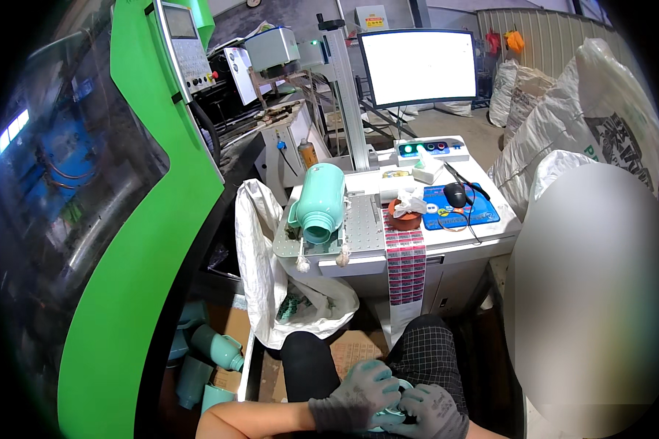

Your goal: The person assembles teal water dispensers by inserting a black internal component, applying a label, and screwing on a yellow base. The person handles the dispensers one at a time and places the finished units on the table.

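Both of my hands wear grey gloves with teal-stained fingers and meet low over my lap. My left hand (366,393) bends over the top of a teal plastic piece (392,418), and my right hand (433,411) closes on its right side. Its rounded rim shows between the fingers; the rest is hidden, so I cannot tell its full shape. Ahead on the white workbench (351,260), a teal plastic jug (324,192) lies on its side on a perforated metal plate (363,225). Its open neck points toward me and its handle is on the left.
A white woven sack (253,241) hangs open left of the bench. Several teal jugs (214,344) lie in a box at lower left, beside a green machine (135,271). A label strip (406,274) drapes over the bench edge. Right of it are a tape roll (406,218) and black mouse (455,194).
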Demonstrator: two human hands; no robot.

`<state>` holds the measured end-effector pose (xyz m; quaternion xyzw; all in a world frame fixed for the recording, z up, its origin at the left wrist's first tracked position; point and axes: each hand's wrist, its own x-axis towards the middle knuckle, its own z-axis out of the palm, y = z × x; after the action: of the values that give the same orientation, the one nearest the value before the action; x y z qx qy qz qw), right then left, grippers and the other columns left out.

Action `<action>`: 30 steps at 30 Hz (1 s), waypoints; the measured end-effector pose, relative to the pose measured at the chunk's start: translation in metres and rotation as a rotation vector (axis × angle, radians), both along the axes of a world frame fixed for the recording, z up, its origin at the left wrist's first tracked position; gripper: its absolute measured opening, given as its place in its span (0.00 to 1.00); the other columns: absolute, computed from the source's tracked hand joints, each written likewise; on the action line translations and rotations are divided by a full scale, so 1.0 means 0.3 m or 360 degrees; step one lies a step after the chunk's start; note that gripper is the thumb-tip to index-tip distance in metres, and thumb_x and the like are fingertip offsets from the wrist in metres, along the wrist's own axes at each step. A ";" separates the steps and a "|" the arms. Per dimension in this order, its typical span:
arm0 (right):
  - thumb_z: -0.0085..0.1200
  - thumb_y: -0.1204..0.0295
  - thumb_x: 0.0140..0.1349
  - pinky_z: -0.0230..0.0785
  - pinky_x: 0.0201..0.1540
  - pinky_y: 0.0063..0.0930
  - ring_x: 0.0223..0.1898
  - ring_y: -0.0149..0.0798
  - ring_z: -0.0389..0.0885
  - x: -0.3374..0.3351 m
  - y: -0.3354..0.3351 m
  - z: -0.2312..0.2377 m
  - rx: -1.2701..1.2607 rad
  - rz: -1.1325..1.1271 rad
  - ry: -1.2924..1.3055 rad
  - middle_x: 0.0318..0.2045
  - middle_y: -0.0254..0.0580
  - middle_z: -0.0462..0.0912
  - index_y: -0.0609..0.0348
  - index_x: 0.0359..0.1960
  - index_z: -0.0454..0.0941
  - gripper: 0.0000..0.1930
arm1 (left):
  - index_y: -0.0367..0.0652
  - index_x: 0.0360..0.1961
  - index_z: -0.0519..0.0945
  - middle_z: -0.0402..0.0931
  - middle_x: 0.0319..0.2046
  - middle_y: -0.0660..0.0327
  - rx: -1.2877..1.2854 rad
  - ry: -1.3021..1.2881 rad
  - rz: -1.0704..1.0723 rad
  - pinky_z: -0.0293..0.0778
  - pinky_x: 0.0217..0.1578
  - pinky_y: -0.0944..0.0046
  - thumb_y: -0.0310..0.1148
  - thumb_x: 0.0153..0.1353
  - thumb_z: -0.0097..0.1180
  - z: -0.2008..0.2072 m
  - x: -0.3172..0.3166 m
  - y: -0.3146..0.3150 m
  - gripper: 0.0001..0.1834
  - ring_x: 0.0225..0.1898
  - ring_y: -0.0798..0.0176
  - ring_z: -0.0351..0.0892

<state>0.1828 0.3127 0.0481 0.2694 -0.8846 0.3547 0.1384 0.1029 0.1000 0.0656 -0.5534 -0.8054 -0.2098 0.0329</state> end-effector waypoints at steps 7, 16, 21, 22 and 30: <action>0.73 0.60 0.47 0.69 0.37 0.45 0.35 0.48 0.78 0.019 -0.017 -0.020 -0.0151 -0.0087 0.0280 0.33 0.41 0.80 0.51 0.31 0.78 0.16 | 0.52 0.40 0.85 0.80 0.46 0.65 -0.0104 0.0198 0.0127 0.72 0.51 0.41 0.45 0.53 0.65 0.015 0.053 0.000 0.16 0.52 0.53 0.78; 0.61 0.64 0.53 0.75 0.38 0.28 0.36 0.31 0.83 -0.030 0.080 -0.041 0.0297 0.0125 0.0876 0.43 0.31 0.85 0.49 0.40 0.86 0.12 | 0.51 0.40 0.83 0.78 0.42 0.65 0.0056 -0.0104 0.0143 0.82 0.44 0.53 0.40 0.46 0.75 0.033 0.072 -0.008 0.19 0.46 0.53 0.79; 0.64 0.54 0.59 0.78 0.54 0.39 0.48 0.36 0.85 -0.066 0.091 -0.008 0.0236 0.0181 0.0640 0.51 0.36 0.84 0.50 0.46 0.87 0.18 | 0.48 0.40 0.83 0.78 0.46 0.62 -0.0013 -0.0075 0.0266 0.85 0.40 0.53 0.42 0.51 0.72 0.056 0.084 -0.008 0.18 0.50 0.51 0.79; 0.65 0.51 0.60 0.77 0.57 0.42 0.50 0.36 0.85 -0.069 0.084 0.003 0.0184 0.0200 0.0498 0.53 0.37 0.84 0.50 0.47 0.88 0.20 | 0.49 0.40 0.83 0.78 0.46 0.62 0.0005 -0.0069 0.0257 0.84 0.42 0.52 0.43 0.51 0.72 0.048 0.079 -0.015 0.18 0.50 0.51 0.79; 0.75 0.47 0.49 0.65 0.52 0.42 0.49 0.37 0.80 -0.001 0.031 -0.023 0.0070 -0.0068 0.0238 0.46 0.24 0.85 0.42 0.43 0.88 0.23 | 0.48 0.39 0.82 0.76 0.47 0.60 0.0013 -0.0078 0.0181 0.75 0.54 0.45 0.42 0.48 0.72 0.056 0.061 0.005 0.18 0.49 0.50 0.77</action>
<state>0.1825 0.3220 0.0413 0.2791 -0.8849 0.3111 0.2057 0.1212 0.1015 0.0824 -0.5014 -0.8352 -0.2242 0.0274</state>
